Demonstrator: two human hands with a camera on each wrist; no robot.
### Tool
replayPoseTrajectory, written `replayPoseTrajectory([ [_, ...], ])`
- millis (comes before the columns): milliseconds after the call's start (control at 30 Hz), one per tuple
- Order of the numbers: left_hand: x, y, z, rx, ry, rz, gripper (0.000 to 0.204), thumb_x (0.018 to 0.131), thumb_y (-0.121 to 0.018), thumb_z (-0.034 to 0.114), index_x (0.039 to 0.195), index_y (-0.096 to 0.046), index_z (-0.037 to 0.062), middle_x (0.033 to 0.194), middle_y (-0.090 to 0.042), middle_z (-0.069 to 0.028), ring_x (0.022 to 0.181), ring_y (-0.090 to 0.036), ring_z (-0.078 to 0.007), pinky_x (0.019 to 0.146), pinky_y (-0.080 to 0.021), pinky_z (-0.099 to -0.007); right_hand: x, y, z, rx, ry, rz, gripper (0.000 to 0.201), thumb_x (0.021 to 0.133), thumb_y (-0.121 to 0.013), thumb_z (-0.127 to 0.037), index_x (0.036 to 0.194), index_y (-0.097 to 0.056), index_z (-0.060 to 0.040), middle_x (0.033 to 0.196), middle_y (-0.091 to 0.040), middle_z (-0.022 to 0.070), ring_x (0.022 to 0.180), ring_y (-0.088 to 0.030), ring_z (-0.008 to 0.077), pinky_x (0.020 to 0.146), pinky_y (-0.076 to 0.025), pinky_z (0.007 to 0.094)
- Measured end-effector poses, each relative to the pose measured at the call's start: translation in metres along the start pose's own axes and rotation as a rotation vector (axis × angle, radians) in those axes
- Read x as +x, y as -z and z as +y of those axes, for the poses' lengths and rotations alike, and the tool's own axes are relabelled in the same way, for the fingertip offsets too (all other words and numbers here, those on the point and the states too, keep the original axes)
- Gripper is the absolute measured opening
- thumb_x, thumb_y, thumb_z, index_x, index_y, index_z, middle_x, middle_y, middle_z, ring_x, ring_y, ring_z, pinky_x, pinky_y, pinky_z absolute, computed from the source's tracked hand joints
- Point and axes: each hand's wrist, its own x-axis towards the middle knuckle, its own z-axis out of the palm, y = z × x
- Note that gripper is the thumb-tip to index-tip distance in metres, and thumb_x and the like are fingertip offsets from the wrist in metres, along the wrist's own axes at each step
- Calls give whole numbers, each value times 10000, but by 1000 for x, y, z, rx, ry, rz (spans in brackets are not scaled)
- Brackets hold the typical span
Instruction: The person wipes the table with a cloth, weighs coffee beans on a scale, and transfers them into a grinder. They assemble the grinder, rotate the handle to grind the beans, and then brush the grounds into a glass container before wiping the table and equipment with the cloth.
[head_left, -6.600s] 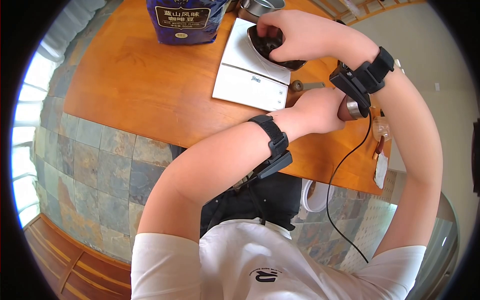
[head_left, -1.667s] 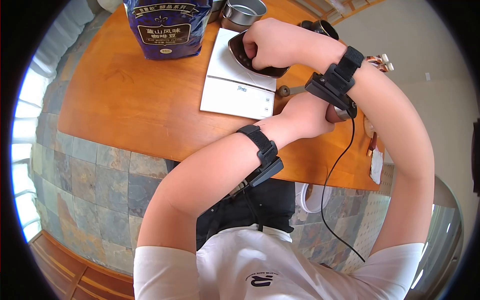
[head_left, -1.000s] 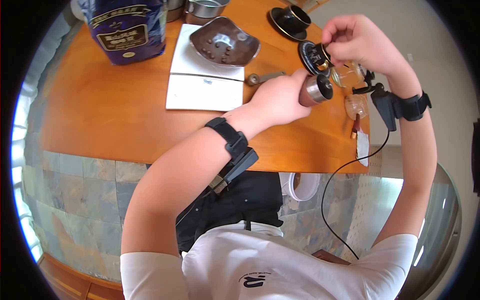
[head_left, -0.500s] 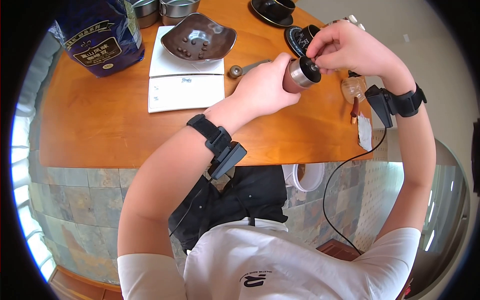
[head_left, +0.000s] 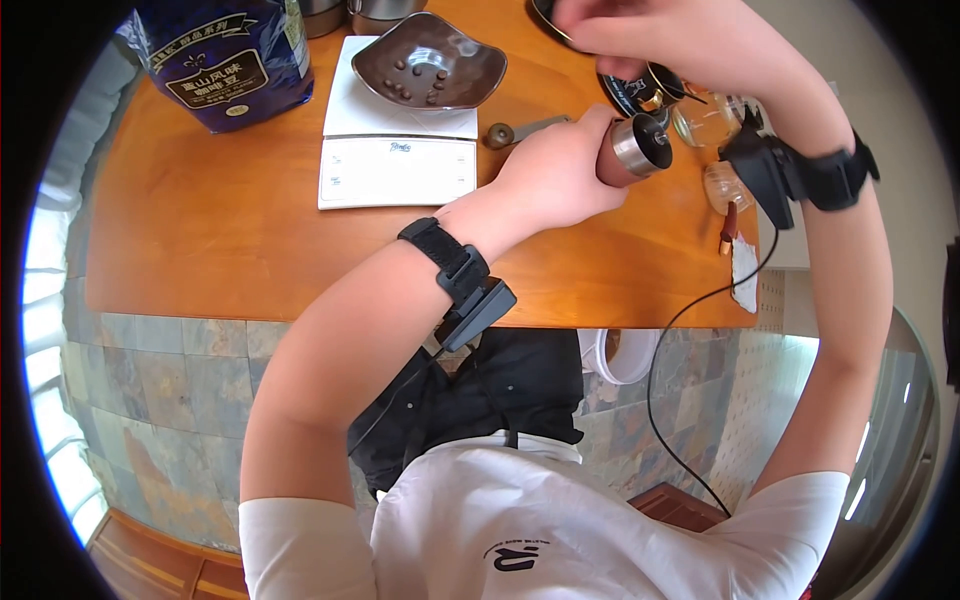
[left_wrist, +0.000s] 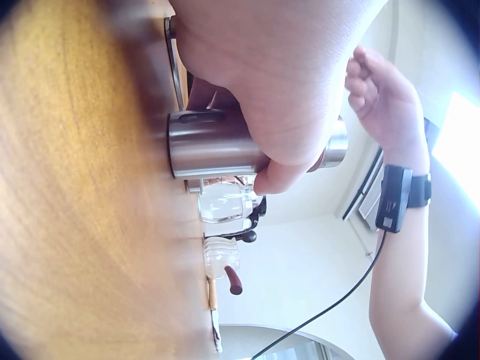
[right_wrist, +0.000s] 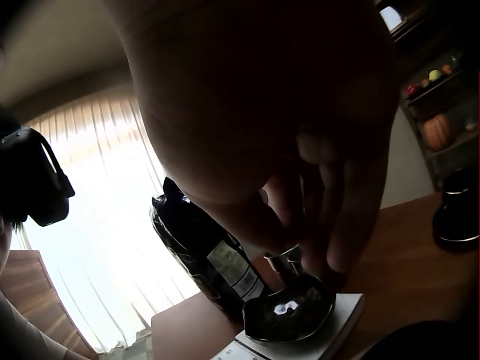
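Note:
My left hand (head_left: 550, 180) grips a hand coffee grinder (head_left: 640, 148), a brown and steel cylinder with a black top and a small metal shaft. In the left wrist view the grinder (left_wrist: 217, 146) lies sideways in the picture, its base close to the table, thumb and fingers wrapped round it. My right hand (head_left: 650, 40), blurred, is in the air above and beyond the grinder. In the right wrist view its fingers (right_wrist: 352, 217) hang loosely bent, with nothing visible in them. A dark brown bowl (head_left: 470, 75) with several coffee beans (head_left: 402, 90) rests on a white scale (head_left: 397, 170).
A crank handle (head_left: 540, 128) with a round knob lies beside the scale. A blue coffee bag (head_left: 225, 75) stands left, metal cups (head_left: 380, 12) behind. Rightward are a black saucer (head_left: 620, 95), a glass pot (head_left: 700, 125), a brush (head_left: 728, 228) and a white cloth (head_left: 745, 275).
My right hand left the bowl, pinched over the grinder's top half a second ago, and is now raised away towards the left. My left hand keeps its grip on the grinder.

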Motion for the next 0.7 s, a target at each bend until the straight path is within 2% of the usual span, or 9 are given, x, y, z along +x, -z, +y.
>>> replayPoseTrajectory([
  [67,-1,-1,-4,-43,-54,42,530,743,-768,226,1185,-543,41,1005,-682,-205,938,-665,-381,812,-529,-398,6,-22,-2,-17,311,72,211,823,-617,-75,980,-702,39,816,-714,133,747,-688,205,706,-544,300],
  [100,0,-2,-5,-38,-50,42,530,743,-768,226,1185,-543,41,1005,-682,-205,938,-665,-381,812,-529,-398,24,-30,-1,-13,315,73,211,823,-617,-75,980,-702,39,816,-714,133,747,-688,205,706,-544,300],
  [167,2,-2,-7,-18,-30,-13,463,740,-759,202,1138,-581,46,985,-680,-199,925,-659,-379,801,-523,-402,73,-40,4,-216,467,-41,249,817,-571,-69,1002,-714,18,890,-723,177,783,-694,302,739,-550,353],
  [267,-1,-2,-5,-112,-82,41,389,737,-749,189,1070,-616,40,945,-681,-191,909,-656,-374,793,-520,-407,89,-55,-5,-327,558,-101,281,790,-551,-66,1002,-727,-13,977,-710,209,850,-680,357,778,-544,382],
  [333,-1,-1,-5,-116,-90,62,381,739,-742,194,1067,-621,44,923,-684,-181,898,-655,-371,783,-520,-410,94,-58,-5,-362,625,-161,276,768,-562,-64,979,-737,-35,972,-700,198,856,-667,355,767,-538,402],
  [400,-2,2,-2,-81,-44,-15,387,739,-737,199,1074,-618,46,920,-684,-178,897,-654,-369,778,-518,-412,105,-67,6,-402,1025,-86,215,760,-583,-73,909,-730,-26,895,-682,185,822,-655,363,746,-530,437],
  [467,-1,2,-3,-80,-32,-27,385,740,-734,196,1074,-611,49,928,-684,-177,901,-653,-370,780,-518,-416,100,-68,8,-370,1049,-69,151,767,-594,-80,840,-708,-11,855,-658,172,791,-643,367,737,-523,459],
  [567,-1,0,-2,-72,-59,7,381,738,-736,195,1065,-607,50,931,-685,-175,899,-655,-370,783,-521,-423,94,-64,9,-444,859,-108,136,775,-593,-73,827,-679,19,889,-652,187,836,-643,370,769,-523,446],
  [700,-2,-3,-5,-63,-45,14,417,740,-738,197,1103,-588,56,955,-684,-181,914,-656,-368,792,-522,-429,103,-63,7,-315,1001,-61,186,768,-576,-32,905,-677,44,949,-650,222,896,-633,381,803,-516,435],
])
